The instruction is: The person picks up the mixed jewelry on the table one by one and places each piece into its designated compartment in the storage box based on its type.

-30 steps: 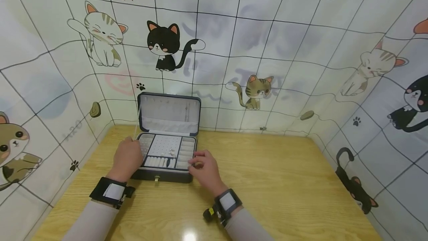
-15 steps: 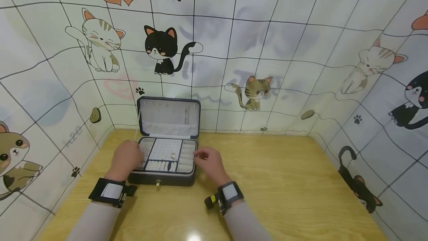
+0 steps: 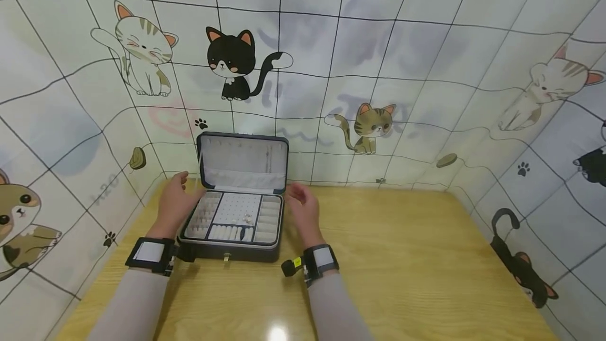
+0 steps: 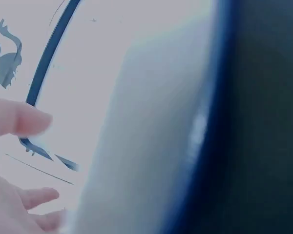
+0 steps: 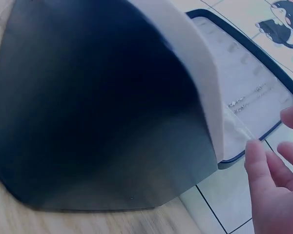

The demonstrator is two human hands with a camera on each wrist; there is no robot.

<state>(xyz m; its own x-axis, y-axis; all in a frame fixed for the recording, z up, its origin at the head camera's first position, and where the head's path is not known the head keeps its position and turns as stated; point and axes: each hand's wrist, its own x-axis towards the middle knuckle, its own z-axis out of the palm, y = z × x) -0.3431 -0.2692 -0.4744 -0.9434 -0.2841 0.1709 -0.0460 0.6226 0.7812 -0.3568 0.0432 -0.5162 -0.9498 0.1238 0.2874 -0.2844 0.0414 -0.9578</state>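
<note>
A dark jewelry box (image 3: pixel 203 250) stands on the table, its lid (image 3: pixel 241 164) raised and leaning back. Inside are a pegboard panel with small earrings (image 3: pixel 248 219), white ring rolls (image 3: pixel 227 232) and compartments on both sides. Fine chains (image 5: pixel 241 103) hang in the lid. My left hand (image 3: pixel 174 205) is beside the box's left side, fingers spread, thumb near the lid's lower corner. On the other side my right hand (image 3: pixel 305 212) is level with the hinge, fingers loosely bent and holding nothing. In the right wrist view, the fingertips (image 5: pixel 255 151) overlap the lid's lower corner.
The wooden table (image 3: pixel 379 257) extends to the right of the box and in front of it. A white cloth wall (image 3: pixel 307 67) printed with cats and grid lines rises close behind the lid and along both sides.
Both hands have moved from beside the trays toward the back of the box, near the lid. The left fingers have spread and the right fingers have left the tray's right edge.
</note>
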